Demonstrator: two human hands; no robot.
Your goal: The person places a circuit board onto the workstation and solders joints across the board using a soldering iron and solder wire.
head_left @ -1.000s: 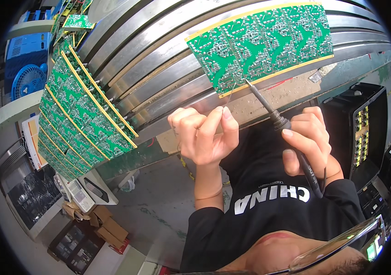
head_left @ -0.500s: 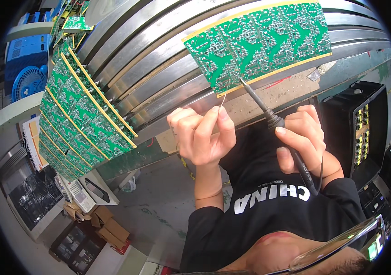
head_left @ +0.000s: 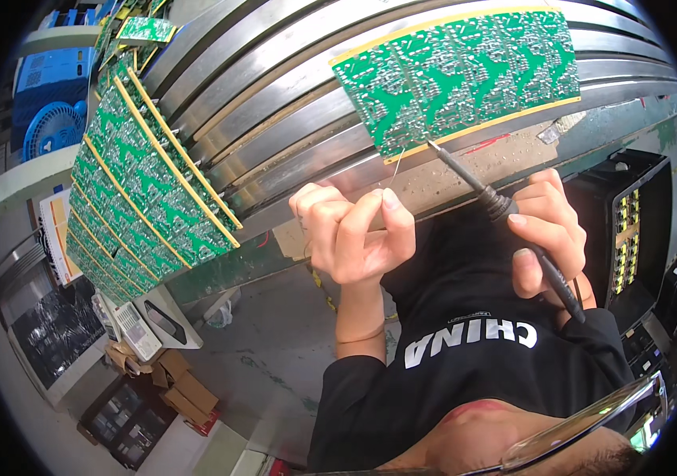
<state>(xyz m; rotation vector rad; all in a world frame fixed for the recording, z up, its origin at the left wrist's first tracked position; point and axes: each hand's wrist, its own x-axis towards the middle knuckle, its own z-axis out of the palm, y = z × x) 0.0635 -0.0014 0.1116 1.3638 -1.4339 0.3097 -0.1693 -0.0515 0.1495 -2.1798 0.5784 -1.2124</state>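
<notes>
A green circuit board panel [head_left: 465,86] with yellow edge strips lies on the metal rails, dense with solder joints. My left hand [head_left: 354,230] pinches a thin solder wire [head_left: 396,169] between thumb and forefinger; the wire's end reaches the near left corner of the panel. In my right hand [head_left: 549,226] is a soldering iron [head_left: 465,176], held like a pen by its black handle. Its tip is at the panel's near edge, a little right of the wire's end. Whether tip and wire touch is too small to tell.
Several more board panels [head_left: 136,194] stand in a row at the left, beside the rails [head_left: 275,119]. Beyond them are a blue fan [head_left: 54,131] and a blue crate [head_left: 53,75]. A black bin [head_left: 612,214] holding yellow parts stands at the right, near my right arm.
My right hand has moved slightly right, and the iron leans lower, its tip still at the panel's near edge. The whole view has shifted a little. My left hand keeps its pinch.
</notes>
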